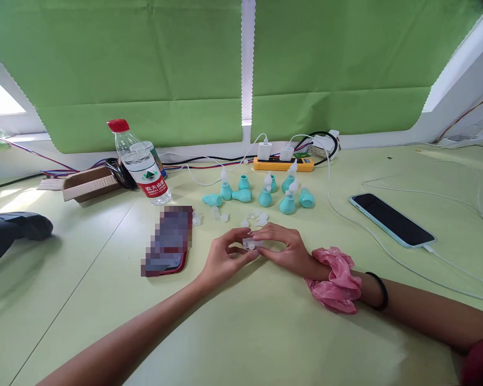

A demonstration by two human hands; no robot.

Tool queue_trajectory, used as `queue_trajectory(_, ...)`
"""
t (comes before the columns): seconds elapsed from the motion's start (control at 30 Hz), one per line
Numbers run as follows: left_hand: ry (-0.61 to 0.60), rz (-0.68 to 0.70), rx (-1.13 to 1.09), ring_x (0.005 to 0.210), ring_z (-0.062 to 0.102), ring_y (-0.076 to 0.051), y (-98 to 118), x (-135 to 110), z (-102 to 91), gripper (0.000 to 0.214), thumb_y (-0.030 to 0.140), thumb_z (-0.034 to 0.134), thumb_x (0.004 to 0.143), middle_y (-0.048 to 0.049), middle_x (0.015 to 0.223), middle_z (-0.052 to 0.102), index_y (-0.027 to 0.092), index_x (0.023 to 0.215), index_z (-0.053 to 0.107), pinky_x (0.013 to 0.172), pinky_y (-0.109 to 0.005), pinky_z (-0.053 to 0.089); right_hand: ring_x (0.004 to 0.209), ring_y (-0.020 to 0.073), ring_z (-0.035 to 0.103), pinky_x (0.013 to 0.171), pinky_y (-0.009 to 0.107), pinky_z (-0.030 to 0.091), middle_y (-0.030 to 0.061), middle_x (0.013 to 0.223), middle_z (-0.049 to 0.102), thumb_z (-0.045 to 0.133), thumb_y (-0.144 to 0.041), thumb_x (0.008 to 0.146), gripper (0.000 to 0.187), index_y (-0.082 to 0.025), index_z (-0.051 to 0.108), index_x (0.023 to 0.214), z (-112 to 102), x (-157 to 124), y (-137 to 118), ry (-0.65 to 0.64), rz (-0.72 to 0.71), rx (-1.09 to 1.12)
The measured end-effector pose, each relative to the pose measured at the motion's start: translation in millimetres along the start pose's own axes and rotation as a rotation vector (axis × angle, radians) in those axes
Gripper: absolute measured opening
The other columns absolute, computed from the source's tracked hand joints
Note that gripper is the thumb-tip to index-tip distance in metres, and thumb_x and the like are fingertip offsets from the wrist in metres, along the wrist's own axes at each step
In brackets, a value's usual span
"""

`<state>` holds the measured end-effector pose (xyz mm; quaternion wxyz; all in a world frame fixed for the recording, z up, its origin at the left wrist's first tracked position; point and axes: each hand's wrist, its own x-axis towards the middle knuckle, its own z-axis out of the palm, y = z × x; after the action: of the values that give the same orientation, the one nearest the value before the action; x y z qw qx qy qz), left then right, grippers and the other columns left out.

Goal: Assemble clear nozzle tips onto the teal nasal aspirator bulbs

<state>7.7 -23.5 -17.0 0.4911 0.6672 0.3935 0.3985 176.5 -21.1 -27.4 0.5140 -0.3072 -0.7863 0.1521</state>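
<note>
The left hand (230, 253) and right hand (285, 246) pinch a small clear plastic piece (250, 243) between fingertips and thumbs, slightly parted, over the worktop (241, 332). Loose clear bits (261, 219) lie just beyond, then teal bulbs (265, 198) farther back.

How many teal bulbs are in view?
9 teal bulbs, near the yellow power strip: four on the left, two of them lying down; two in the middle, one partly behind the other; three on the right. More may be hidden.
</note>
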Motion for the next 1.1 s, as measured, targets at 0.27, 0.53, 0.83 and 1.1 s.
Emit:
queue_trajectory(0.27, -0.004, -0.086, -0.093, 0.073, 0.061, -0.018, -6.1, 2.1, -0.8, 0.039, 0.030, 0.070, 0.061, -0.0087, 0.091, 0.066, 0.011, 0.094, 0.063, 0.068, -0.029, 0.050, 0.078, 0.0155, 0.059, 0.070, 0.033, 0.051, 0.0059, 0.087, 0.066, 0.061, -0.009, 0.070, 0.022, -0.020, 0.062, 0.089, 1.0, -0.4, 0.2, 0.007, -0.135, 0.002)
queue_trajectory(0.53, -0.036, -0.088, -0.240, 0.067, 0.059, -0.014, -13.4, 5.2, -2.6, 0.026, 0.024, 0.073, 0.058, -0.0035, 0.075, 0.063, 0.012, 0.076, 0.060, 0.064, -0.026, 0.049, 0.084, 0.0148, 0.058, 0.072, 0.029, 0.052, 0.0064, 0.090, 0.064, 0.059, -0.009, 0.071, 0.023, -0.020, 0.060, 0.091, -1.5, 1.5, -3.4, -0.067, -0.132, -0.015)
queue_trajectory(0.83, -0.027, -0.092, -0.222, 0.073, 0.062, -0.018, -12.6, 5.1, -3.3, 0.038, 0.023, 0.074, 0.056, -0.0066, 0.084, 0.066, 0.012, 0.090, 0.063, 0.069, -0.030, 0.050, 0.074, 0.0135, 0.059, 0.064, 0.025, 0.052, 0.0061, 0.081, 0.061, 0.060, -0.010, 0.069, 0.020, -0.018, 0.062, 0.087, -1.0, 0.3, -5.2, 0.010, -0.042, -0.034)
queue_trajectory(1.1, -0.036, -0.111, -0.229, 0.072, 0.062, -0.018, -10.1, 3.2, -3.7, 0.031, 0.025, 0.073, 0.058, -0.0070, 0.081, 0.067, 0.011, 0.085, 0.064, 0.068, -0.030, 0.050, 0.074, 0.0134, 0.059, 0.065, 0.026, 0.052, 0.0056, 0.080, 0.060, 0.060, -0.010, 0.069, 0.018, -0.018, 0.062, 0.085, -0.9, -0.7, -4.3, -0.022, -0.055, 0.000)
